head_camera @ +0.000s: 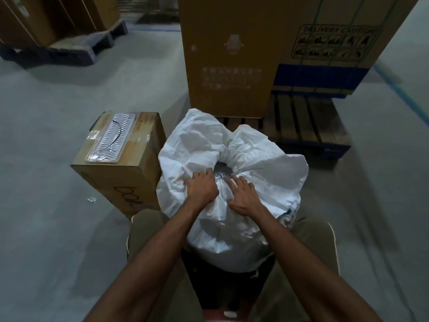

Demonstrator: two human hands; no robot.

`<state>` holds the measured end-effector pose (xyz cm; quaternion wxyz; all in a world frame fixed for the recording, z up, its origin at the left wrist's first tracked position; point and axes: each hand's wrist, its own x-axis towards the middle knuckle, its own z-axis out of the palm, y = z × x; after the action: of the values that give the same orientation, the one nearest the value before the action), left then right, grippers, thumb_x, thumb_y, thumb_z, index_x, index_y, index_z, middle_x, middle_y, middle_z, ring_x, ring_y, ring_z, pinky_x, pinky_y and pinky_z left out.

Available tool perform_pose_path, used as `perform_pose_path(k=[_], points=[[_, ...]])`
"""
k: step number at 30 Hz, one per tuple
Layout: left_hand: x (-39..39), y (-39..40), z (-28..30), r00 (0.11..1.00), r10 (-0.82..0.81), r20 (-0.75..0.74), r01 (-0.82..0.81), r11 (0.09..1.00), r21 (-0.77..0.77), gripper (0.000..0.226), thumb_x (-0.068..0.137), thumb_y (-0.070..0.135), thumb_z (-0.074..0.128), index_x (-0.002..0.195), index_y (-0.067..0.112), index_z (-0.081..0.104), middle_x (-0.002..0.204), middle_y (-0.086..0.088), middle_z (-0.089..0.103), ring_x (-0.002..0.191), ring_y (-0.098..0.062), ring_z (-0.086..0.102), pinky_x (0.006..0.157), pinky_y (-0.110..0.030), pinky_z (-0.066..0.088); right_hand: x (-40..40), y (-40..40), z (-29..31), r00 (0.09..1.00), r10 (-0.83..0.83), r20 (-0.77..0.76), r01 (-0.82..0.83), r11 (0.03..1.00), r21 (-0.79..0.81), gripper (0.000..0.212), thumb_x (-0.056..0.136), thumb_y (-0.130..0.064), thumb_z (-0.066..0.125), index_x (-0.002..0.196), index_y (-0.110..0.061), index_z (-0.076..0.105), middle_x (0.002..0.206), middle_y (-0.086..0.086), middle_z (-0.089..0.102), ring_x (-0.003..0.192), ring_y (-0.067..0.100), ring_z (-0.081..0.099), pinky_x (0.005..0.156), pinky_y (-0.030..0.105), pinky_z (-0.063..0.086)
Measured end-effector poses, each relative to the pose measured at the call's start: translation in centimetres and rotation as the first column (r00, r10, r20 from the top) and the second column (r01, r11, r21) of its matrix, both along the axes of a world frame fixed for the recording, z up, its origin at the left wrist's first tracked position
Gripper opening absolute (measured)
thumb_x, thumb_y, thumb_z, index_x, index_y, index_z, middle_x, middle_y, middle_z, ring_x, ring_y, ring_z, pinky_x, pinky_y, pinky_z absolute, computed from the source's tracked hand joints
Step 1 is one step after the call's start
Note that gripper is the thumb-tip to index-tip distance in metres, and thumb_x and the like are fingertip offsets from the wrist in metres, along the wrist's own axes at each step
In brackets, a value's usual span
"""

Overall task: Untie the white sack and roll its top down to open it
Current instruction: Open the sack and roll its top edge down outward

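The white sack (197, 145) stands on the floor between my knees. Its top spreads outward in crumpled folds around a small dark mouth (222, 169) where clear plastic shows inside. My left hand (202, 188) grips the near left edge of the mouth, fingers curled into the cloth. My right hand (242, 196) lies on the near right edge with fingers spread and fairly straight, pressing the fabric. No tie or cord is visible on the sack.
A cardboard box (130, 180) with a white wavy tray (111, 138) on top stands just left of the sack. Tall cartons (227, 54) on a wooden pallet (308, 126) rise right behind it. Another pallet (69, 47) with boxes is far left. Grey floor surrounds.
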<state>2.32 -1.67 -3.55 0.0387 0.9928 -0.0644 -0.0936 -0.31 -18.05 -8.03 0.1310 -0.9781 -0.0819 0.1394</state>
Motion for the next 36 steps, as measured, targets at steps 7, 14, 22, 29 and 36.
perform_pose_path(k=[7,14,22,29,36], points=[[6.6,0.5,-4.1,0.996,0.068,-0.05,-0.063,0.993,0.095,0.068,0.095,0.06,0.049,0.152,0.026,0.033,0.151,-0.019,0.03,0.128,-0.04,0.041,0.095,-0.054,0.049,2.0,-0.8,-3.8,0.997,0.038,0.064,-0.036,0.998,-0.042,0.08,0.088,-0.069,0.022,0.159,-0.031,0.028,0.154,0.012,0.039,0.142,0.036,0.033,0.115,0.056,0.023],[7.7,0.1,-5.0,0.999,0.019,-0.05,-0.013,0.993,0.113,0.043,0.096,0.049,0.053,0.125,0.019,0.062,0.129,-0.008,0.06,0.12,-0.033,0.054,0.089,-0.043,0.045,0.0,-1.2,-4.0,0.993,-0.041,0.112,0.043,0.999,-0.023,0.061,0.102,-0.064,0.021,0.151,-0.032,0.038,0.135,0.004,0.052,0.121,0.027,0.047,0.103,0.047,0.034],[5.8,1.8,-6.6,0.993,0.117,-0.034,-0.122,0.974,-0.192,0.079,0.099,0.035,0.05,0.161,0.038,0.001,0.14,-0.014,0.053,0.105,-0.04,0.064,0.09,-0.054,0.049,0.7,-0.7,-2.3,0.985,-0.105,0.139,0.099,0.994,0.05,0.041,0.105,-0.053,0.032,0.134,-0.033,0.053,0.128,0.004,0.056,0.12,0.027,0.047,0.097,0.046,0.044],[6.3,1.7,-6.0,0.993,0.07,-0.094,-0.07,0.998,0.003,0.057,0.099,0.056,0.043,0.153,0.035,0.039,0.162,-0.013,0.026,0.143,-0.037,0.032,0.112,-0.06,0.032,5.0,1.1,-1.8,0.964,-0.076,0.255,0.073,0.997,0.021,0.037,0.093,-0.03,0.057,0.127,-0.017,0.059,0.131,0.009,0.058,0.124,0.029,0.052,0.104,0.043,0.04],[8.5,-0.2,-4.4,0.991,-0.12,-0.051,0.121,0.992,0.021,0.044,0.104,0.045,0.038,0.13,0.026,0.067,0.154,-0.003,0.045,0.143,-0.026,0.038,0.11,-0.048,0.029,4.9,0.9,-2.3,0.962,-0.123,0.243,0.119,0.992,0.031,0.045,0.097,-0.035,0.057,0.137,-0.013,0.054,0.135,0.011,0.057,0.125,0.03,0.054,0.103,0.043,0.044]])
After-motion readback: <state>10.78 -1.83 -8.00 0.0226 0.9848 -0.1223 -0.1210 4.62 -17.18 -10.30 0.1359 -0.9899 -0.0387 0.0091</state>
